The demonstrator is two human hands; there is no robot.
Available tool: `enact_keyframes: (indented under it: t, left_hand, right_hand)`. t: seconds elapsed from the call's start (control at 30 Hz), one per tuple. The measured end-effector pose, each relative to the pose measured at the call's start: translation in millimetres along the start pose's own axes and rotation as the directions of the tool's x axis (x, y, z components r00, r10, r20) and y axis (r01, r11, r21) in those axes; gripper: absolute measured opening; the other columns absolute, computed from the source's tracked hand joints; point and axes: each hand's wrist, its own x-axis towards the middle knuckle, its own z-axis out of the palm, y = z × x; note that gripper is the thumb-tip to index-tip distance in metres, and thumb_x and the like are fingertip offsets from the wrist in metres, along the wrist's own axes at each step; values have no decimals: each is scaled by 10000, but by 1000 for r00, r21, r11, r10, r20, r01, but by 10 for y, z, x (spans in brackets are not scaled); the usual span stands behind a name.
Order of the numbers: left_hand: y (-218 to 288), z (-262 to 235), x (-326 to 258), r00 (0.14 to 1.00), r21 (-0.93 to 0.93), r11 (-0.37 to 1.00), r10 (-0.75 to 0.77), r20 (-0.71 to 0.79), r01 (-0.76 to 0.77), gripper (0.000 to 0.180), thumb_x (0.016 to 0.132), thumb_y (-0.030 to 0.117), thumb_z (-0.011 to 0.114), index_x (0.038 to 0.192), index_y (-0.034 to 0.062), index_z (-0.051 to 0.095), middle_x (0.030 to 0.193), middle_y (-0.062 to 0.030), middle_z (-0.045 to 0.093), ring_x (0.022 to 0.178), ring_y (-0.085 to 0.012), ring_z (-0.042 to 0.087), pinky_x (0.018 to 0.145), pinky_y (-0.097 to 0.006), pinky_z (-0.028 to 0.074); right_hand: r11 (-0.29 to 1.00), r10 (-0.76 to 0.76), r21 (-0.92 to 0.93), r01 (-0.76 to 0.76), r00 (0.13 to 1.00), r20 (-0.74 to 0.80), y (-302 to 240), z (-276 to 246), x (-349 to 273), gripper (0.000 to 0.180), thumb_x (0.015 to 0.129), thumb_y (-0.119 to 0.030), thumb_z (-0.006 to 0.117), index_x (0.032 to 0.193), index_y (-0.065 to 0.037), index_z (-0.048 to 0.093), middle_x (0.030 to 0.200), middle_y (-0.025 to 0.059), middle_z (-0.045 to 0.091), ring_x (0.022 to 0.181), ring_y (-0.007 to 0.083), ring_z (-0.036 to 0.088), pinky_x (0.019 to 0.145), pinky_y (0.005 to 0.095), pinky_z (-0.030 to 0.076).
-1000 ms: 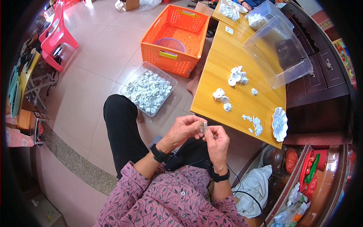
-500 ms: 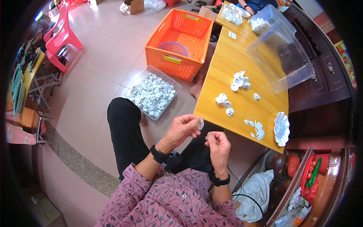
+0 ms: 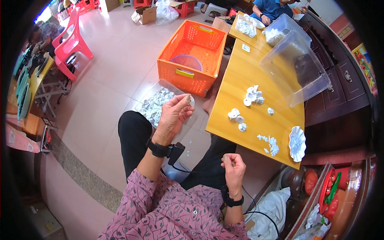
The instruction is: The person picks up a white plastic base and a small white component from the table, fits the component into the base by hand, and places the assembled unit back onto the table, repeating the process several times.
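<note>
My left hand (image 3: 173,114) is raised over the tub of white parts, pinching a small round white plastic disc (image 3: 192,101) between thumb and fingers. Below it, the clear tub (image 3: 140,105) full of similar white round pieces (image 3: 154,105) stands on the floor, partly hidden by the hand. My right hand (image 3: 234,167) is above my lap near the table's corner, its fingertips pressed together; whatever they hold is too small to tell. On the wooden table (image 3: 228,108) lie clusters of white assembled pieces (image 3: 253,96), several tiny pale bits (image 3: 273,147) and a scalloped white dish (image 3: 297,154) of such bits.
An orange crate (image 3: 188,78) with a purple sieve stands beyond the tub. Clear plastic boxes (image 3: 294,68) rest on the table's far right. A person in blue (image 3: 272,10) sits at the far end. A pink chair (image 3: 72,46) is at far left. Cables hang from my wrists.
My left hand has moved up and left with the white disc, away from my right hand and over the tub. My right hand has dropped slightly in view.
</note>
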Motion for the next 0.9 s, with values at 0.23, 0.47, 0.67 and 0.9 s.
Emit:
enact_keyframes:
  t: [0.23, 0.47, 0.67, 0.9]
  left_hand:
    - [75, -163, 90, 999, -59, 998, -34, -4, 33, 218, 966, 165, 624, 1109, 4, 592, 904, -75, 661, 758, -157, 673, 663, -239, 564]
    - [143, -325, 277, 1000, -76, 997, -25, 3, 25, 196, 967, 146, 616, 1099, 3, 596, 911, -81, 656, 780, -174, 679, 667, -253, 572]
    - [203, -652, 586, 981, -125, 987, 83, -177, -106, 243, 941, 54, 615, 1149, -57, 553, 969, -119, 619, 886, -283, 676, 829, -362, 592]
    - [-21, -558, 413, 978, 134, 987, 107, -177, -84, 266, 936, 74, 625, 1152, -68, 565, 934, -84, 636, 821, -191, 668, 763, -299, 576]
  right_hand:
    - [999, 42, -13, -42, 999, -20, 219, -34, -82, 161, 940, -151, 646, 916, 7, 629, 786, 27, 639, 673, 97, 598, 630, 237, 499]
    - [966, -13, -257, 13, 1000, 4, 543, -27, -149, 148, 919, -142, 659, 874, -3, 639, 735, 40, 642, 630, 105, 600, 593, 259, 494]
    - [957, -6, -291, -5, 999, -35, 624, -58, -143, 145, 911, -138, 665, 896, 4, 645, 731, 26, 646, 649, 83, 598, 605, 238, 486]
    - [858, -400, -407, 314, 905, -146, 58, -169, 176, 71, 902, -34, 648, 883, 6, 593, 827, 133, 592, 686, 250, 599, 597, 339, 481]
